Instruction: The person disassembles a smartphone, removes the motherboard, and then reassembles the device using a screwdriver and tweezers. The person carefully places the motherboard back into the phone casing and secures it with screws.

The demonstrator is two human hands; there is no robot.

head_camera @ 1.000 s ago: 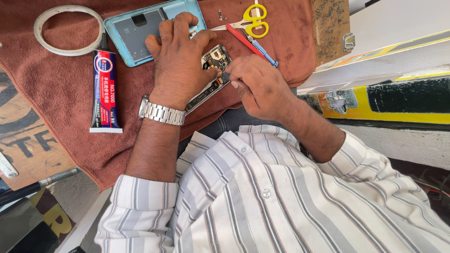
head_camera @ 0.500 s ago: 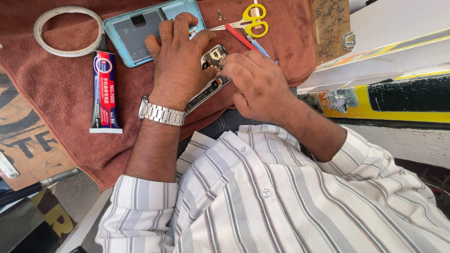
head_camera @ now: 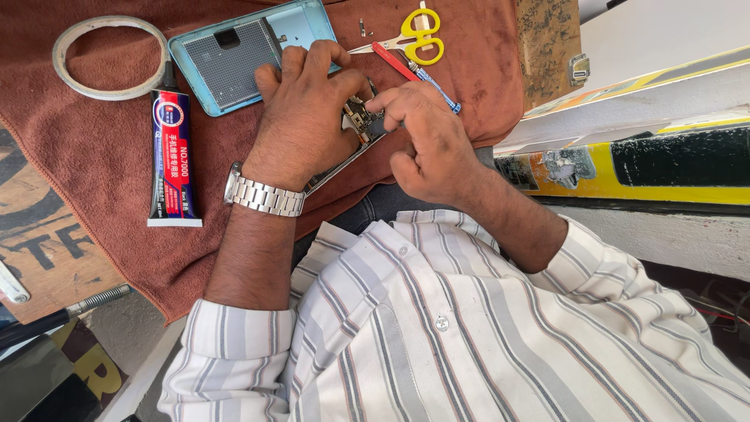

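Note:
My left hand (head_camera: pixel 305 117), a metal watch (head_camera: pixel 262 195) on its wrist, lies over an opened phone (head_camera: pixel 337 173) and grips it against the brown towel (head_camera: pixel 94 156). The phone's circuit board (head_camera: pixel 358 119) shows between my hands. My right hand (head_camera: pixel 426 137) comes in from the right, thumb and forefinger pinched on a small dark part at the board's edge. What the fingertips hold is too small to name. A light blue phone back cover (head_camera: pixel 234 59) lies inside-up just beyond my left hand.
A dark blue and red glue tube (head_camera: pixel 173 156) and a white tape ring (head_camera: pixel 109 55) lie on the towel at left. Yellow-handled scissors (head_camera: pixel 418 35) and a red and blue screwdriver (head_camera: pixel 398 62) lie at the top. A yellow and black ledge (head_camera: pixel 664 164) runs at right.
My right hand has shifted up and left, its fingers now pinched at the phone's board. My left hand stays on the phone, and more of the board shows.

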